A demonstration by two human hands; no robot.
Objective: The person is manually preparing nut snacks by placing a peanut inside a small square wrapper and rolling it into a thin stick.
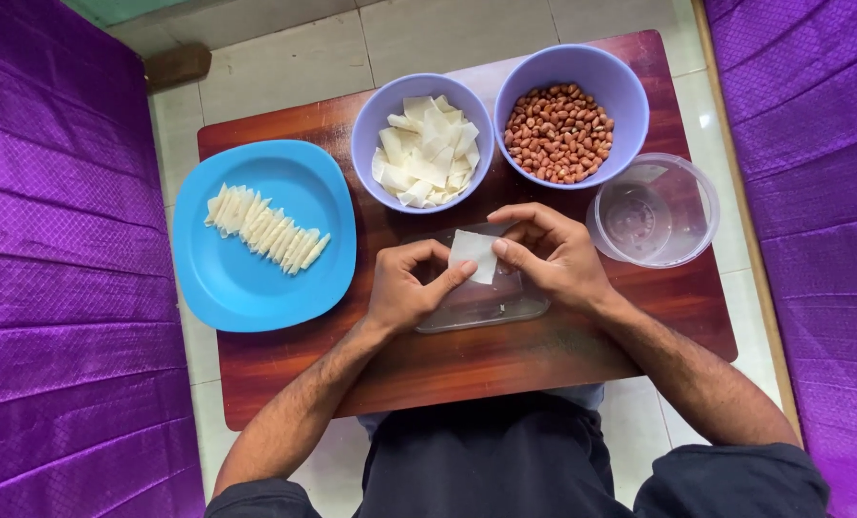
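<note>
No labels, signs or screens show. The nearest to packaging are two clear plastic containers: a round tub [655, 211] just right of the right hand [553, 257], and a shallow rectangular box [491, 305] lying under both hands, beside the left hand [404, 288].

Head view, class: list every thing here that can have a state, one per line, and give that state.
Left hand: fingers pinching the white wrapper's lower left edge.
Right hand: fingers gripping the wrapper's right side.
White wrapper: flat, unrolled, held above the clear tray.
Clear tray: on the table, looks empty.
Blue plate: holds a row of rolled pieces.
Left purple bowl: filled with flat wrappers.
Right purple bowl: filled with peanuts.
Clear round container: open, nearly empty.
</note>
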